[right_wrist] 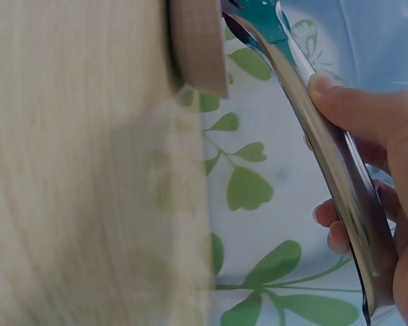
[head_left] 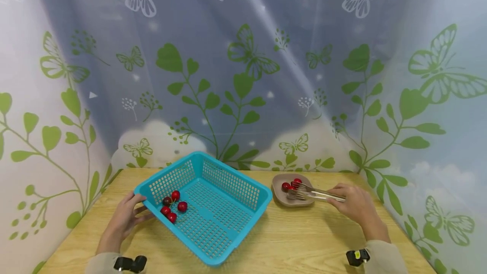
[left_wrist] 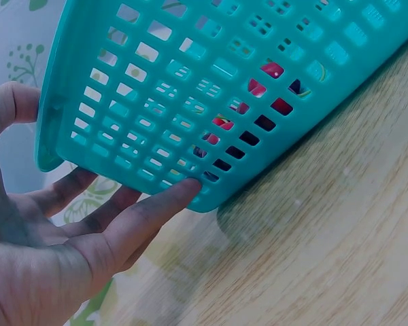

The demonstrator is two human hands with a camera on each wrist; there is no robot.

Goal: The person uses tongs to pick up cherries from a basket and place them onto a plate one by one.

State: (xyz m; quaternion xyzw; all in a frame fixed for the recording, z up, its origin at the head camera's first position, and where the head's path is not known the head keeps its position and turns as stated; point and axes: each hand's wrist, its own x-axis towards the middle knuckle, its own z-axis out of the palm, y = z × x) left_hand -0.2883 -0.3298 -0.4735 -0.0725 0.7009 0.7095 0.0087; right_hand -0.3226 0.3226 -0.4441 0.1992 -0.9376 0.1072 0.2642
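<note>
My left hand (head_left: pixel 123 219) holds the left corner of a blue perforated plastic basket (head_left: pixel 243 223). In the left wrist view, one finger sits at the rim while the thumb (left_wrist: pixel 153 214) presses the perforated wall (left_wrist: pixel 170 102). Several red cherries (head_left: pixel 172 217), one of them darker, lie at the basket's left end. With my right hand (head_left: pixel 355 204) I grip metal serving tongs (head_left: pixel 323 194) by the handle. Their fork-like tips reach over a small brownish-pink dish (head_left: pixel 279 179), right at the red cherries (head_left: pixel 285 187) in it, which the tips partly hide.
A light wooden table (head_left: pixel 296 240) bears the basket and the dish. Curtains (head_left: pixel 213 96) with leaves and butterflies stand close behind the table and along both sides. Black wrist cameras (head_left: pixel 357 257) are strapped over the sleeves.
</note>
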